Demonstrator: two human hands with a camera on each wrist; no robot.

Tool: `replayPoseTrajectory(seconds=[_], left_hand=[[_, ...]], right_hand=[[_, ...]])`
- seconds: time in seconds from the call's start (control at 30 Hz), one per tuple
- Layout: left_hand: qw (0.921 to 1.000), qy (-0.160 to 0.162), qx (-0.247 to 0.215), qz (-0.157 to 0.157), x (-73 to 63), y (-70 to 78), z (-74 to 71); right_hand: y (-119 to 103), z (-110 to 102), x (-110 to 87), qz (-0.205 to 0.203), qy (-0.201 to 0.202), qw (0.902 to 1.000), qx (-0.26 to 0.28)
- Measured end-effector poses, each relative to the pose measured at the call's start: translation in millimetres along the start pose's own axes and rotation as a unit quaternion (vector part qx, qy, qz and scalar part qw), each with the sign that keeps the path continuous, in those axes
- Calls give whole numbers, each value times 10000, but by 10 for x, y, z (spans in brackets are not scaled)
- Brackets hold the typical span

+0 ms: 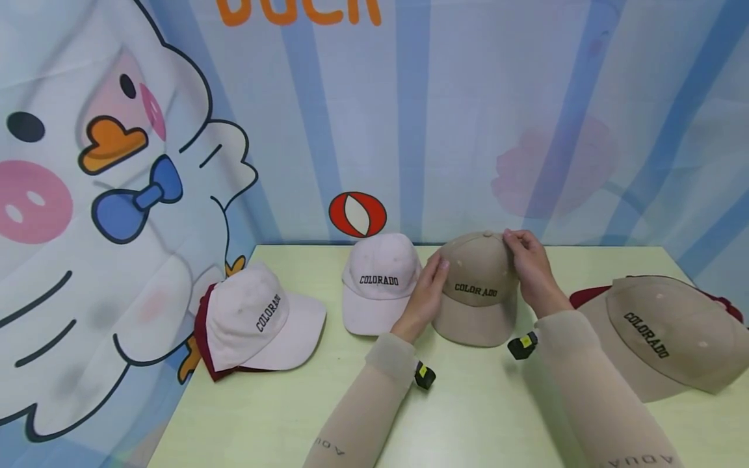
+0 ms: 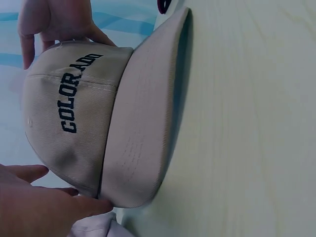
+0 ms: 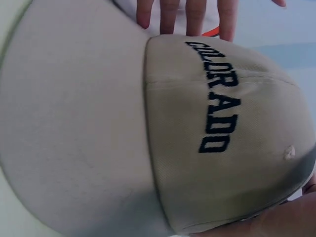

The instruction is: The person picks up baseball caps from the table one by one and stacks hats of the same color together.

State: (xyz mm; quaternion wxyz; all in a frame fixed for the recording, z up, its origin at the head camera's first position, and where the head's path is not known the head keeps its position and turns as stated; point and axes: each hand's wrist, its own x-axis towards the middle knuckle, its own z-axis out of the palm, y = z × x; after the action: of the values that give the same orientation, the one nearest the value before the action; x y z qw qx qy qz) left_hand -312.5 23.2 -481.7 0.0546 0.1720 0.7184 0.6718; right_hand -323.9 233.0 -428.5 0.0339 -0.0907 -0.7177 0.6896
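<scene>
A khaki baseball cap (image 1: 476, 289) with COLORADO lettering faces me upright at the back of the table, between both hands. My left hand (image 1: 424, 296) touches its left side with straight, spread fingers (image 3: 195, 15). At the cap's right side and upper edge is my right hand (image 1: 529, 263); some of its fingers pass behind the crown in the left wrist view. Whether the brim (image 2: 140, 113) fully rests on the table cannot be told. Next to my left hand sits a pale pink cap (image 1: 380, 286).
A pale pink cap (image 1: 251, 318) over a maroon one (image 1: 201, 331) stands at the left of the table (image 1: 281, 416). At right, another khaki cap (image 1: 673, 331) overlaps a maroon cap (image 1: 588, 296). A printed cloth backdrop (image 1: 445, 130) rises behind the table.
</scene>
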Motion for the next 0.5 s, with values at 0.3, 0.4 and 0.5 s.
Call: replayPoseTrajectory(seconds=[0.3, 0.4, 0.5], left_hand=[[9994, 220, 121, -247, 1, -79, 38], [9993, 227, 54, -297, 5, -103, 48], [9991, 249, 59, -348, 11, -122, 57]], right_hand=[[127, 17, 75, 37, -266, 9996, 94], [180, -6, 92, 3, -490, 9988, 42], [222, -14, 108, -28, -636, 9980, 34]])
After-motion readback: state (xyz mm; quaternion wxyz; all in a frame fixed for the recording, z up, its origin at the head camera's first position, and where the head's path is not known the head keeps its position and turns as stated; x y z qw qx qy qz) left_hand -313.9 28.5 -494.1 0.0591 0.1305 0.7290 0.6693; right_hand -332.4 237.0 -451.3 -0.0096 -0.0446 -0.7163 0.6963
